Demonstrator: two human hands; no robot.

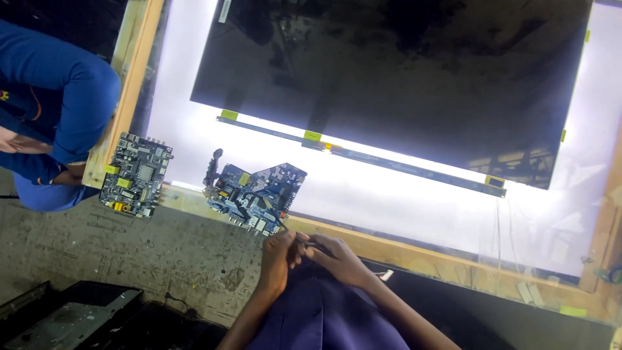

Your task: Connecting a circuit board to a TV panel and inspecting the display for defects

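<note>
Pinching a thin dark cable between both hands at the bench's wooden edge.

Meeting just below the blue circuit board [256,194], the left hand [277,259] and right hand [337,259] are closing their fingers on a thin dark cable [310,244] running up toward that board, which is lying on the wooden frame [414,256] of a glowing light panel [389,194]. A second circuit board [136,175] is sitting farther left, near a person's blue sleeve [71,97].

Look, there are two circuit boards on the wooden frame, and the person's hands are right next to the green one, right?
Not quite. The head view shows both hands, left and right, beside the blue board, not a green one. The other board is black and lies further left on the wooden frame.
</note>
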